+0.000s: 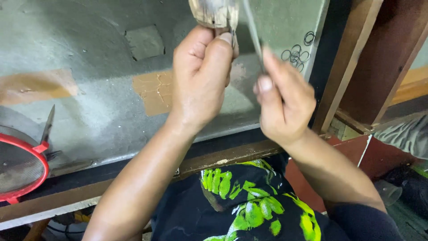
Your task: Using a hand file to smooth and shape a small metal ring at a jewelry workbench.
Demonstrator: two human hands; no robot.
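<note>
Red plastic rims a round wire-mesh sieve (20,167) at the far left, lying on the grey, dusty work surface (102,111), with a thin pointed metal blade (47,126) standing up at its rim. Two brown tape patches (154,91) are stuck on the surface further right. Above the middle, the left hand (200,76) is clenched around the lower end of a pale, worn wooden peg (213,12), thumb pressed up against it; the peg runs out of the top of the view. Just beside it, the right hand (285,105) pinches a thin grey metal tool (252,31) between thumb and fingers, the tool slanting up towards the peg; whether its tip touches the wood cannot be told. Small dark wire rings (298,53) lie in a cluster on the surface near its right corner, beside a brown wooden post (352,67)
</note>
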